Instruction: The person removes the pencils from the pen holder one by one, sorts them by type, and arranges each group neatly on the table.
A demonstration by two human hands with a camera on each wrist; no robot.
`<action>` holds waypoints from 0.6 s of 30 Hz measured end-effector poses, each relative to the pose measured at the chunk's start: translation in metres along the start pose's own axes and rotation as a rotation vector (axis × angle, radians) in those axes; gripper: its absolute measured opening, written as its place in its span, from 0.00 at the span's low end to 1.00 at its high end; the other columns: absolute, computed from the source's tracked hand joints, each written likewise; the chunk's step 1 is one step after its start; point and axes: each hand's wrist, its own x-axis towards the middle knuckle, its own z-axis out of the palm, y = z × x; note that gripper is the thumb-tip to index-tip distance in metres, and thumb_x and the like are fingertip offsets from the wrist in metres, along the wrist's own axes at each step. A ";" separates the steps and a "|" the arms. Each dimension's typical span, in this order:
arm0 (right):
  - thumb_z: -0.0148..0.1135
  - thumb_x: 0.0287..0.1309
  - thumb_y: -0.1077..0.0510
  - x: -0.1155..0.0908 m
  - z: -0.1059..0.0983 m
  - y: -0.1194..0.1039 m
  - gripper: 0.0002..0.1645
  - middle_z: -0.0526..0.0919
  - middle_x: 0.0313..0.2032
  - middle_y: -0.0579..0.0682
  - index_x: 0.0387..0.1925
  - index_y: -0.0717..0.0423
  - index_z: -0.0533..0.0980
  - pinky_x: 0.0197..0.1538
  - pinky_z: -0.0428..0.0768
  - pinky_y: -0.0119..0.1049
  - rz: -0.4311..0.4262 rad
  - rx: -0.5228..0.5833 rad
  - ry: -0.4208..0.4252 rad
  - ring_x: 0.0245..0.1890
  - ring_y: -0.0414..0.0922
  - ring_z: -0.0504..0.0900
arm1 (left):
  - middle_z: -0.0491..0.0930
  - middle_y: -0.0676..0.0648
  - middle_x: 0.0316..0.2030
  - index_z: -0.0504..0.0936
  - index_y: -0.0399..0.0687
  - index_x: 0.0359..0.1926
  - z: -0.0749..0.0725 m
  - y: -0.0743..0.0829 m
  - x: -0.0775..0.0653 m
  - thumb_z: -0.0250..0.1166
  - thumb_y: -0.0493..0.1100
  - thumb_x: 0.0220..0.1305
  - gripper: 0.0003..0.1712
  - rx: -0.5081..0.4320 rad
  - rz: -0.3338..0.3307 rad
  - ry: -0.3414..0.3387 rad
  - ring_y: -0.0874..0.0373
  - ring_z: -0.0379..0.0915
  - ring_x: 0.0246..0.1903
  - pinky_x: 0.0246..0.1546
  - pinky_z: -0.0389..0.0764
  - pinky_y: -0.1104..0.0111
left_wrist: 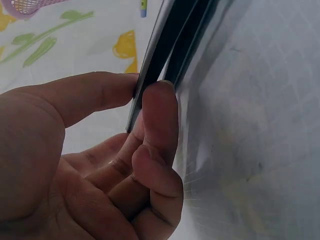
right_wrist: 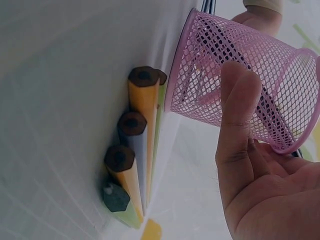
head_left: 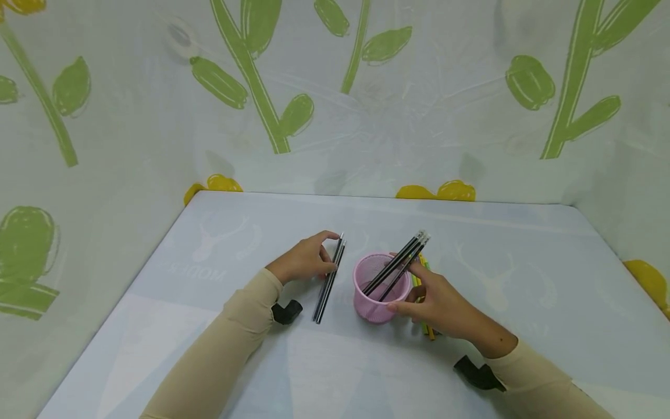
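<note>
A pink mesh pencil cup (head_left: 373, 314) stands on the table with several black pencils (head_left: 392, 266) leaning out of it to the upper right. Around the cup's right side, my right hand (head_left: 445, 302) grips its rim, thumb at the near edge. To the left of the cup, black pencils (head_left: 323, 299) lie side by side on the tabletop. My left hand (head_left: 303, 260) pinches at these between thumb and fingers; the left wrist view shows the thumb against one dark pencil (left_wrist: 161, 50) and a fingertip on its other side.
Yellow, green and grey-blue pencils (right_wrist: 145, 97) lie close together just right of the cup, partly hidden under my right hand in the head view. The white table (head_left: 523, 349) meets a leaf-patterned wall covering (head_left: 419, 139) at its back edge.
</note>
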 end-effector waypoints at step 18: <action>0.72 0.58 0.54 -0.001 -0.001 -0.001 0.46 0.83 0.43 0.60 0.72 0.53 0.58 0.25 0.83 0.42 0.002 0.003 -0.010 0.29 0.51 0.86 | 0.84 0.51 0.28 0.67 0.48 0.70 0.008 -0.001 0.001 0.71 0.40 0.61 0.38 0.061 0.012 0.020 0.61 0.79 0.25 0.44 0.77 0.63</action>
